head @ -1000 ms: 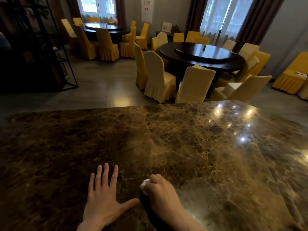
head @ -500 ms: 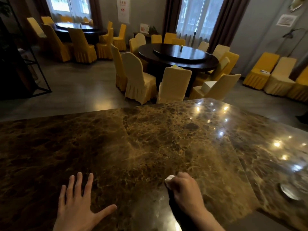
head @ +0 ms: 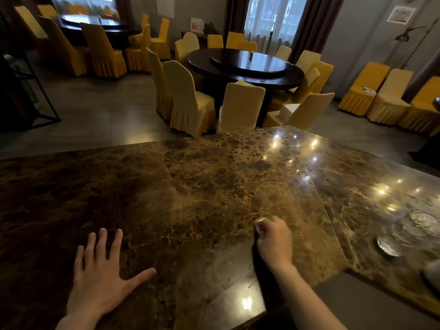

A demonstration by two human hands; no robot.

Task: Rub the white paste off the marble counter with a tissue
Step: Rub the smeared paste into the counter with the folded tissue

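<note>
A brown veined marble counter (head: 214,182) fills the lower half of the head view. My right hand (head: 273,239) rests on it near the front, fist closed around a small white tissue (head: 261,220) that peeks out at the knuckles and presses on the stone. My left hand (head: 102,270) lies flat on the counter to the left, fingers spread, holding nothing. I cannot make out any white paste on the marble; a hazy smear shows ahead of the tissue.
Clear glass dishes (head: 390,244) sit on the counter at the right. The counter's near corner (head: 259,313) drops off beside my right forearm. Beyond the far edge stand a dark round table (head: 245,65) and yellow-covered chairs (head: 188,101).
My right hand with the tissue has slid right and farther away across the marble. My left hand stayed flat. The view has turned to the right, bringing the glass dishes into sight.
</note>
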